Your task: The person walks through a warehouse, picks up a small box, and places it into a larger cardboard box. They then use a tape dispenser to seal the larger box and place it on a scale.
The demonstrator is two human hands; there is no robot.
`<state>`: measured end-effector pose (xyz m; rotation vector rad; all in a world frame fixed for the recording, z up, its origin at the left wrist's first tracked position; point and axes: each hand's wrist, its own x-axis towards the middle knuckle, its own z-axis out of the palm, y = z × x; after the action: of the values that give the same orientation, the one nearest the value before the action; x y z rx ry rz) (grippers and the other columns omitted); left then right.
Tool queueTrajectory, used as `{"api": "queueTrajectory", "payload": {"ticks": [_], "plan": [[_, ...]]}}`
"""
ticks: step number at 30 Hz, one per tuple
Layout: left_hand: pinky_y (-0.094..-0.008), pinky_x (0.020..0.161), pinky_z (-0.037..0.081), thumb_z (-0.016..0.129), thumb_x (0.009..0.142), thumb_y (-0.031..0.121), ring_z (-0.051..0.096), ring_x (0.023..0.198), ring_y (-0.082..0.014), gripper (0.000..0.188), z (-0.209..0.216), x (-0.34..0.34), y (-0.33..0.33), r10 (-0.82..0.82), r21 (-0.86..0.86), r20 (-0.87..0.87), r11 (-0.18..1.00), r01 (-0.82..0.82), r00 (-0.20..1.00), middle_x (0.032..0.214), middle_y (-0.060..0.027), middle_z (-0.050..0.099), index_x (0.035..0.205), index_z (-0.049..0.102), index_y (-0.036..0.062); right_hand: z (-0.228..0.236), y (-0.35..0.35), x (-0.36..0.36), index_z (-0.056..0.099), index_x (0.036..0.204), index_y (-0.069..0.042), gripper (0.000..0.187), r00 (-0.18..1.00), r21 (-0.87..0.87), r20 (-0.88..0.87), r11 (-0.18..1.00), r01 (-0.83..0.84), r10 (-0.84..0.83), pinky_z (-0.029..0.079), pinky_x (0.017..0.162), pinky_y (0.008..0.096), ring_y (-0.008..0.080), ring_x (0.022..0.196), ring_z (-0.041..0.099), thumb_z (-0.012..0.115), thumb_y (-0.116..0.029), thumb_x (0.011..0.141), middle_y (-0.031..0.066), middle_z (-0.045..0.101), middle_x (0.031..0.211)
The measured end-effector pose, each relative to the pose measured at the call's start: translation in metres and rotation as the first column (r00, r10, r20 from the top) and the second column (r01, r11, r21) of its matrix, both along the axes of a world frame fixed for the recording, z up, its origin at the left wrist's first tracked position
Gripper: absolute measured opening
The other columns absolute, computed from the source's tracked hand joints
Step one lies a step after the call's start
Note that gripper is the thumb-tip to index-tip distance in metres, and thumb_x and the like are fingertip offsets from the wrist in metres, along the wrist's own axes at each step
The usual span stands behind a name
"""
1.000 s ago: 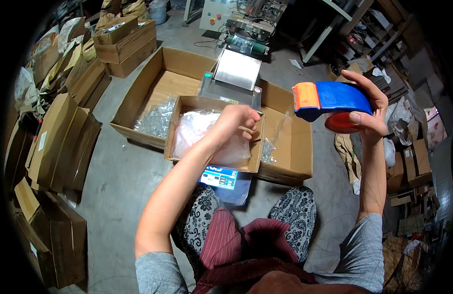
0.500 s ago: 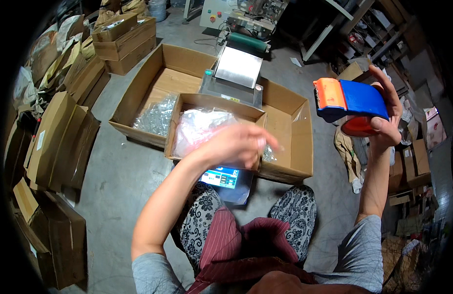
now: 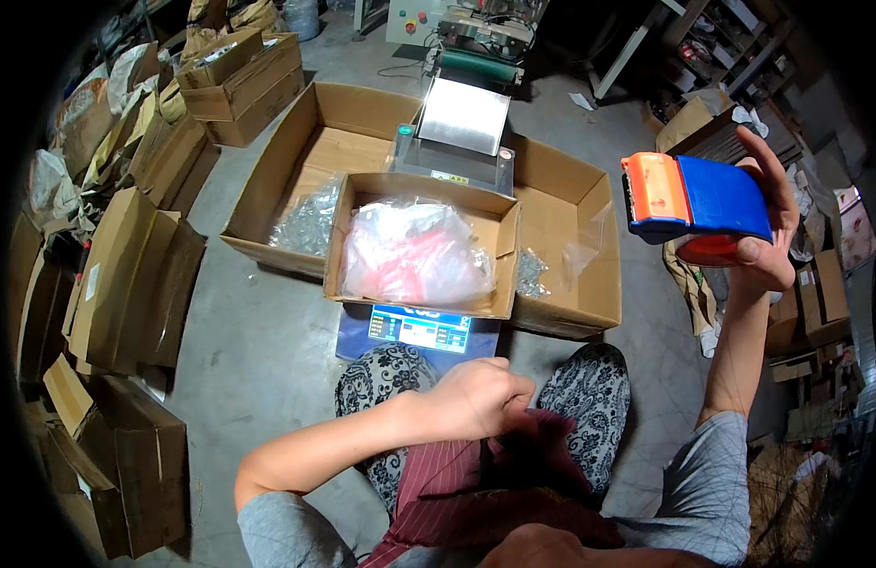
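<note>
My right hand grips a blue and orange tape dispenser with a red tape roll, raised at the right. In front of my maroon striped apron, my left hand is closed with its fingers curled inward. Whatever it may hold is hidden. Just beyond it, an open cardboard box rests on a scale whose lit screen faces me. Clear plastic bags with pink contents fill much of this box.
Larger open cartons stand left and right of the scale, with small clear packets inside. Behind them is a machine with a green roller and a metal chute. Flattened cartons line the left side.
My left hand has drawn back from above the box toward my apron and closed. My right hand has shifted slightly right with the tape dispenser.
</note>
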<state>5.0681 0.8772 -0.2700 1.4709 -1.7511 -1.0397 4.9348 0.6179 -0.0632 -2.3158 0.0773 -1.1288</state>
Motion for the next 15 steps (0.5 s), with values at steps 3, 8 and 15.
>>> {"api": "queueTrajectory", "payload": {"ticks": [3,8,15], "plan": [[-0.0401,0.088,0.051,0.076,0.078,0.021,0.063,0.103,-0.0346,0.036,-0.022,-0.004,0.009,0.091,-0.423,0.370,0.903,0.080,0.925,0.114,-0.0193,0.064,0.110,0.066,0.0090,-0.003,0.002,0.001,0.052,0.138,0.007,0.105,1.000,0.002,0.019,1.000,0.005,-0.005,0.041,0.071,0.0252,0.0166,0.077,0.055,0.070,-0.053,0.054,0.0058,0.055,0.083],[-0.0392,0.110,0.040,0.073,0.082,0.019,0.054,0.127,-0.0308,0.067,-0.022,0.008,-0.003,-0.131,-0.198,-0.052,0.973,0.118,0.990,0.140,-0.0208,0.053,0.142,0.048,0.0052,-0.007,-0.002,-0.003,0.049,0.140,0.007,0.108,0.998,0.045,0.052,0.998,-0.044,0.042,0.042,0.071,0.0251,0.0164,0.077,0.056,0.072,-0.052,0.054,0.0058,0.056,0.082],[-0.0354,0.094,0.051,0.042,0.102,0.055,0.062,0.115,-0.0215,0.065,0.005,0.049,-0.045,0.208,0.225,-0.964,0.970,0.094,0.163,0.130,-0.0148,0.061,0.138,0.048,0.0014,-0.005,0.002,-0.018,0.049,0.140,0.007,0.110,1.000,0.104,0.023,0.995,-0.013,0.010,0.047,0.072,0.0258,0.0175,0.076,0.059,0.074,-0.053,0.051,0.0073,0.058,0.083]]}}
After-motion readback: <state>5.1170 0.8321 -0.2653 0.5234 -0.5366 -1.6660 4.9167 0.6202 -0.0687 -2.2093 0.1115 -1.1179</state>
